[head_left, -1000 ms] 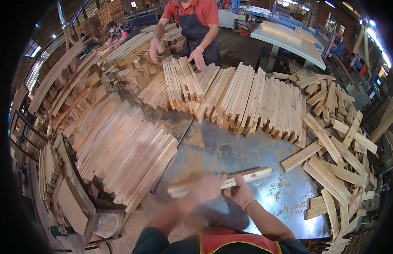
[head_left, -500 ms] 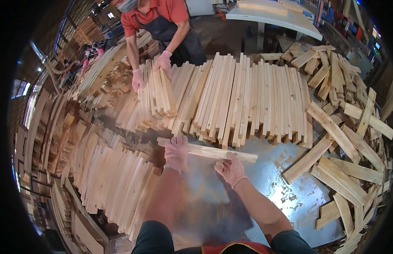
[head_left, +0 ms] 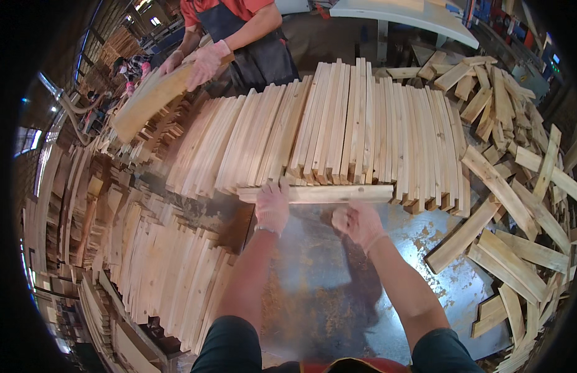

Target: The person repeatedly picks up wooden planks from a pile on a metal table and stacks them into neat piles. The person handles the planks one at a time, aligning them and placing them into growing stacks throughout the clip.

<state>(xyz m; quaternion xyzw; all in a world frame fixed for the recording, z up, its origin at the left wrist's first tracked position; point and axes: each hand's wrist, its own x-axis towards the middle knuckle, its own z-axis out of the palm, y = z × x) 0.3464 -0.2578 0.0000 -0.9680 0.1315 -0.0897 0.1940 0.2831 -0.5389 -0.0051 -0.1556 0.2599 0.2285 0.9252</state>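
In front of me a pale wooden strip (head_left: 325, 194) lies crosswise along the near ends of a long row of upright-packed strips (head_left: 338, 124). My left hand (head_left: 273, 208), in a pinkish work glove, is closed over the strip near its left end, with the fingers across its top. My right hand (head_left: 361, 225), gloved alike, is curled into a fist against or just below the strip's near edge, right of the middle; the strip's face shows above it. Whether those fingertips touch the wood is blurred. Beneath both hands is a worn metal tabletop (head_left: 319, 280).
A second bank of strips (head_left: 176, 273) stands at my left. Loose offcuts (head_left: 512, 248) are heaped on the right. Across the row a co-worker in a dark apron (head_left: 251, 50) holds a wide wooden piece (head_left: 151, 102). A pale-topped table (head_left: 406, 15) stands beyond.
The strip has moved away from me and levelled against the row's ends. My right hand has loosened from around it. The co-worker's hands have moved left, from the row to a wide piece.
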